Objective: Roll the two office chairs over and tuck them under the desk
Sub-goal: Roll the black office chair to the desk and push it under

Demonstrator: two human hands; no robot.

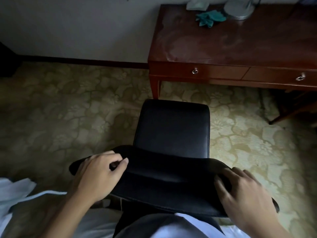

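Note:
A black leather office chair [173, 127] stands on the carpet just in front of me, its seat pointing toward the desk. My left hand [99, 172] grips the left end of its backrest top [164, 177]. My right hand [243, 191] holds the right end, fingers curled over the edge. The reddish-brown wooden desk [240, 45] stands against the wall at the upper right; the chair's seat front is near the desk's left leg [155, 88]. A second chair is partly visible as dark legs [288, 110] under the desk at the right.
On the desk lie a teal cloth [210, 18], a grey round object [239, 9] and a pale packet [197, 5]. Two drawers have metal pulls [195, 71]. White bedding [15, 191] sits at the lower left. Patterned carpet [68, 109] spreads left of the chair.

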